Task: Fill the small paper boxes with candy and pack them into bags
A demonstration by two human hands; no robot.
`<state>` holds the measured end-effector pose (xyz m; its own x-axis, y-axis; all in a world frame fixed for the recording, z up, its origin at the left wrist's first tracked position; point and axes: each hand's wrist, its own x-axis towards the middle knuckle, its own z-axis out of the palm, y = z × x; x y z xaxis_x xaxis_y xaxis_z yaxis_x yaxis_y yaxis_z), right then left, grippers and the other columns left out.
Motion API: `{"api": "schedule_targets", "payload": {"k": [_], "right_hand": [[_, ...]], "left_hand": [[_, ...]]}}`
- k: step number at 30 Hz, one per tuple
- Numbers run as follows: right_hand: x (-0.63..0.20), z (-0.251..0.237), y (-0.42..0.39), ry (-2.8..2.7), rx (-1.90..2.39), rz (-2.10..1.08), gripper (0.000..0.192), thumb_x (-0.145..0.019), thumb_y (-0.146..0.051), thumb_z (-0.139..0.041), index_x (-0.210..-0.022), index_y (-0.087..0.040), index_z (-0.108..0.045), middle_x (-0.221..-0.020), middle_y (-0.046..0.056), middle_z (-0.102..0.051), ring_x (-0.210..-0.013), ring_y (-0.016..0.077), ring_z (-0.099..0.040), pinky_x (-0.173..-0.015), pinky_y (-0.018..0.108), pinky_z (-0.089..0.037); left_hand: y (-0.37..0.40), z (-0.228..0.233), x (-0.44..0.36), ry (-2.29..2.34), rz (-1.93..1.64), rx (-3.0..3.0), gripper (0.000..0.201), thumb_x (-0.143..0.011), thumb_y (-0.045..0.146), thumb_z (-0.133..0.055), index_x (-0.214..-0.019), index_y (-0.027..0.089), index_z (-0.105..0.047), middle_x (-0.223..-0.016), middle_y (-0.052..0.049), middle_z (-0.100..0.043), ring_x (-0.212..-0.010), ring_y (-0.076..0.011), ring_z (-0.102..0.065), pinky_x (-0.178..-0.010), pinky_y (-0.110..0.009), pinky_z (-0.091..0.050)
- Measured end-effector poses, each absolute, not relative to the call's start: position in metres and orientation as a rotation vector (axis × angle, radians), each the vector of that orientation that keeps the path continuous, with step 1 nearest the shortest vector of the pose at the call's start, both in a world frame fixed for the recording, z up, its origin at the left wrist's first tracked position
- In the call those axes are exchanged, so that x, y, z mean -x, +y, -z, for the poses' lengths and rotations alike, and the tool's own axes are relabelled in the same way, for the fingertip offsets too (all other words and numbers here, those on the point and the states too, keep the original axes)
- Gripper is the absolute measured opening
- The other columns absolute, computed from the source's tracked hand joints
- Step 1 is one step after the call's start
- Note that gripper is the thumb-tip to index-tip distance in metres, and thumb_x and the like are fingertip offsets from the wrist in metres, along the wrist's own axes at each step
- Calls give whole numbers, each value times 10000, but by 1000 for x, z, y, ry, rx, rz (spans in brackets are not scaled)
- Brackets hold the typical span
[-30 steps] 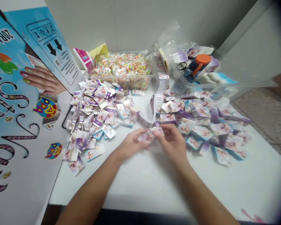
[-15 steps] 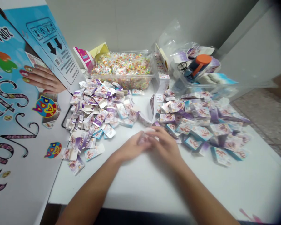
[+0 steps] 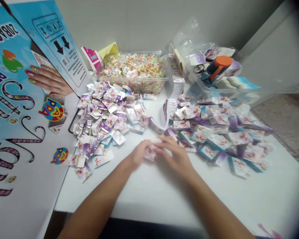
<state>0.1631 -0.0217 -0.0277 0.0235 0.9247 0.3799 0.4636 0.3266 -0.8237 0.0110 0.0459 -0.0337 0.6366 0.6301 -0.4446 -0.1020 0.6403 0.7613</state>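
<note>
A small printed box [image 3: 150,153], white and purplish and blurred by motion, is between my two hands above the middle of the table. My left hand [image 3: 140,153] grips its left side. The fingers of my right hand [image 3: 171,151] bend over its right and upper edge, touching it. Just beyond my hands stands a curved stack of folded leaflets [image 3: 161,121]. On the left lies a heap of small boxes [image 3: 109,122], several with open flaps. To the right is a pile of similar boxes [image 3: 215,132], which look closed.
A clear plastic tub [image 3: 137,79] of colourful bead packets stands at the back. Right of it, another clear container [image 3: 204,88] holds scissors and an orange-capped bottle [image 3: 218,68]. A large printed carton [image 3: 40,132] borders the left side of the white table [image 3: 149,196].
The view has shifted slightly, moving the scene right. My right fingers have spread and lifted a little, so more of the small box shows between my hands.
</note>
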Motion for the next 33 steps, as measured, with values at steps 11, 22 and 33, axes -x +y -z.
{"api": "schedule_targets", "payload": {"k": [11, 22, 33], "right_hand": [[-146, 27, -25, -1590, 1249, -473, 115, -930, -246, -584, -1025, -266, -645, -1030, 84, -711, -980, 245, -648, -859, 438, -507], [-147, 16, -27, -1685, 1253, -457, 114, -915, -227, -588, -1018, -248, -634, -891, 57, -673, -842, 224, -590, -760, 393, -438], [-156, 19, -22, -1706, 1289, -573, 152, -943, -303, -573, -965, -251, -714, -841, 49, -670, -805, 200, -614, -739, 368, -455]], "left_hand": [[35, 34, -15, 694, -835, -768, 315, -755, 485, -504, -844, 185, -540, -601, 3, -545, -488, -138, -505, -450, -229, -389], [33, 37, -15, 673, -735, -773, 333, -788, 521, -471, -861, 197, -504, -588, 7, -560, -459, -123, -497, -441, -199, -348], [33, 39, -20, 789, -566, -768, 664, -802, 856, -259, -905, 227, -446, -571, 52, -472, -367, -129, -466, -348, -208, -325]]}}
